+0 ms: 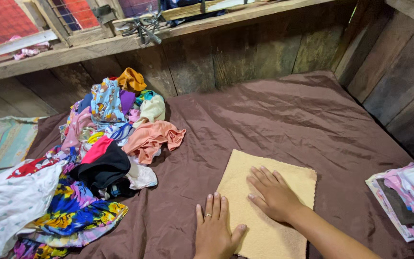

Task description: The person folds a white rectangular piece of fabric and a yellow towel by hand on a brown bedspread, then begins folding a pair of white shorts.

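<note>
hands (245, 213) flat on beige towel (269, 206) (brown bedsheet (288, 115) beneath)

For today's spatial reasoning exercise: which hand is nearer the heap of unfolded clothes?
Left. The left hand rests at the cloth's edge beside the heap; the right hand lies farther away.

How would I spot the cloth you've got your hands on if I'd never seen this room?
Start at the brown satin sheet covering the bed. Near its front edge lies a pale yellow terry cloth, spread flat, with the right hand pressing on it and the left hand at its lower left edge. Unlike the heap of colourful clothes to its left, it is plain, single-coloured and smoothed out.
</note>
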